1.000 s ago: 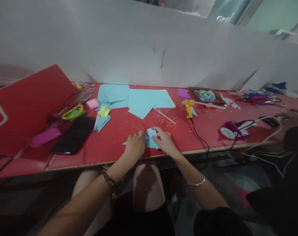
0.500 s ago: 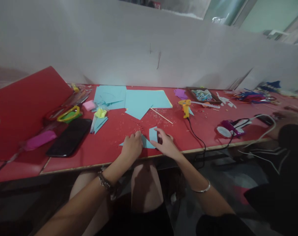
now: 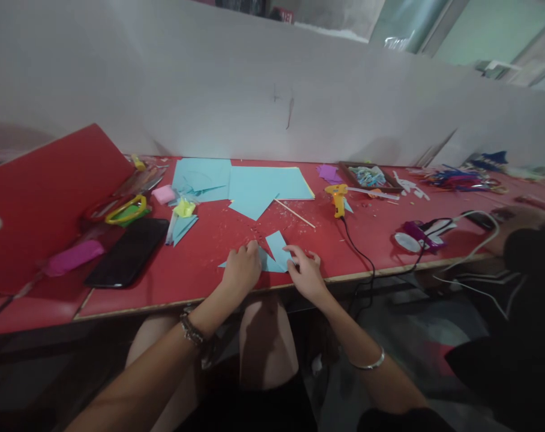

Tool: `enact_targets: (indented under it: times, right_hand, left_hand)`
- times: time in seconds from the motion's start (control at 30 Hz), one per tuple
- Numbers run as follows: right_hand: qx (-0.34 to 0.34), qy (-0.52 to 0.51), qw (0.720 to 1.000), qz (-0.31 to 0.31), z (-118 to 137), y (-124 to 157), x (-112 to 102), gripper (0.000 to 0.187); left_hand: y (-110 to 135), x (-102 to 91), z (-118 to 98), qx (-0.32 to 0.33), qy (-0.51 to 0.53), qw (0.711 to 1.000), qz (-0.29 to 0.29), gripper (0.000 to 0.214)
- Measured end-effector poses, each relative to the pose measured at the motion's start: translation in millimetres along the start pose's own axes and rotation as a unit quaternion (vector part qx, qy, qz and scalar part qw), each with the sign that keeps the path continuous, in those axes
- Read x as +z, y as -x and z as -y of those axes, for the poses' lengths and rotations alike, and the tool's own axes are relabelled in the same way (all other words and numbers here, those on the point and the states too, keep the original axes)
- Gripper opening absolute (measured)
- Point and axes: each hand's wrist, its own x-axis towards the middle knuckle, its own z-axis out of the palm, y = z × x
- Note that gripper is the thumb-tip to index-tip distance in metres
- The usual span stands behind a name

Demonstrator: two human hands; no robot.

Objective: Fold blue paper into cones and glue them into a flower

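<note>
A small light-blue piece of paper point(image 3: 278, 248) lies near the table's front edge, with one rectangular part standing out toward the wall and a pointed end sticking out on the left. My left hand point(image 3: 243, 264) is closed over its left part, the fingers curled and pressed down on it. On the other side, my right hand point(image 3: 305, 270) holds the paper's right edge between thumb and fingers. The fingertips of both hands hide some of the folds.
Beyond my hands are larger blue sheets point(image 3: 267, 183) and a thin wooden stick point(image 3: 295, 213). On the right stand a yellow glue gun point(image 3: 338, 201) with a black cord and a tray point(image 3: 396, 185) of scraps. A black phone point(image 3: 128, 255) lies left. Another person's arm point(image 3: 511, 231) rests far right.
The rectangular part of the paper has tilted to the left and shows more of its length. My right hand has shifted slightly right and toward me. My left hand stays in place.
</note>
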Motion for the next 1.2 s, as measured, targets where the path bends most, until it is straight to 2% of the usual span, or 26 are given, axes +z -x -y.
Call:
enact_targets:
  times: [0.27, 0.5, 0.7, 0.8, 0.87, 0.9, 1.0, 1.07, 1.1, 1.2]
  right_hand:
    - [0.006, 0.033, 0.998, -0.046, -4.5, 5.9, 4.8, 0.03]
    - [0.011, 0.043, 0.995, -0.085, -16.3, 7.7, -3.3, 0.029]
    - [-0.01, -0.038, 0.993, -0.109, -17.4, 10.8, -3.6, 0.027]
    - [-0.023, -0.13, 0.986, -0.107, -8.2, 7.9, 1.3, 0.028]
    - [-0.032, -0.194, 0.977, -0.086, 1.7, 3.5, 5.1, 0.03]
    - [-0.036, -0.222, 0.972, -0.07, 7.3, 0.8, 7.0, 0.031]
    - [-0.046, -0.272, 0.961, -0.024, 22.6, -8.1, 12.8, 0.034]
    - [-0.061, -0.257, 0.964, -0.023, 28.5, -13.1, 16.6, 0.037]
    - [-0.07, -0.237, 0.968, -0.029, 29.7, -14.8, 18.3, 0.038]
    - [-0.098, -0.152, 0.983, -0.029, 28.2, -15.9, 22.4, 0.046]
  left_hand:
    - [0.7, -0.9, 0.1, 0.004, -0.009, 1.0, 0.009, 0.038]
    - [0.5, 1.8, 0.8, 0.001, -0.013, 1.0, -0.002, 0.038]
    - [0.4, 6.8, 5.7, 0.011, 0.007, 1.0, -0.024, 0.035]
    - [0.4, 2.2, 13.8, -0.003, 0.099, 0.993, -0.063, 0.038]
    - [-0.6, -2.8, 19.2, -0.028, 0.224, 0.97, -0.092, 0.037]
    - [-1.5, -5.0, 21.4, -0.034, 0.301, 0.948, -0.098, 0.036]
    - [-5.7, -7.1, 26.9, -0.02, 0.516, 0.853, -0.078, 0.031]
    - [-9.9, -4.6, 32.5, -0.028, 0.587, 0.806, -0.068, 0.028]
    - [-12.7, -2.8, 37.0, -0.044, 0.601, 0.795, -0.069, 0.027]
    - [-25.7, 0.9, 60.6, -0.094, 0.601, 0.789, -0.082, 0.028]
